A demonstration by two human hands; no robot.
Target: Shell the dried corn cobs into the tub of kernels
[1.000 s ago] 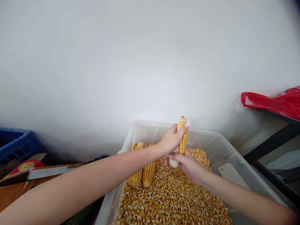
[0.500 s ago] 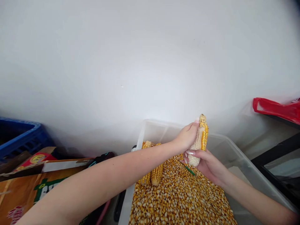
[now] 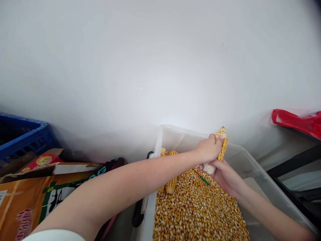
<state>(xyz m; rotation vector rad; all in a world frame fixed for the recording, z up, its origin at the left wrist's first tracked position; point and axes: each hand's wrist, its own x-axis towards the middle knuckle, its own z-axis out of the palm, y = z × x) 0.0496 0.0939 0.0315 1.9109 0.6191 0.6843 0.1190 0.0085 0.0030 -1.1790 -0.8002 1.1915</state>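
Both my hands are closed around one ear of corn [image 3: 223, 150], held tilted above a clear plastic bin. My left hand [image 3: 210, 147] wraps its upper part, with the thumb pressed near the tip. Lower down, my right hand [image 3: 222, 172] grips the ear near its bare whitish end; yellow kernels show along the right side. Loose corn kernels [image 3: 198, 211] fill much of the bin [image 3: 253, 159] below. A thin tool with a green handle [image 3: 204, 180] lies on the kernels. Other ears of corn [image 3: 171, 186] rest at the bin's left, partly behind my left forearm.
A white wall [image 3: 140, 67] stands behind the bin. To the left are a blue crate [image 3: 27, 137] and an orange printed cardboard box [image 3: 27, 201]. At the right, a red item [image 3: 296, 124] sits above a black frame [image 3: 296, 164].
My left hand has shifted and turned over the upper part of the ear, now covering more of its stripped side. The view has swung slightly left.
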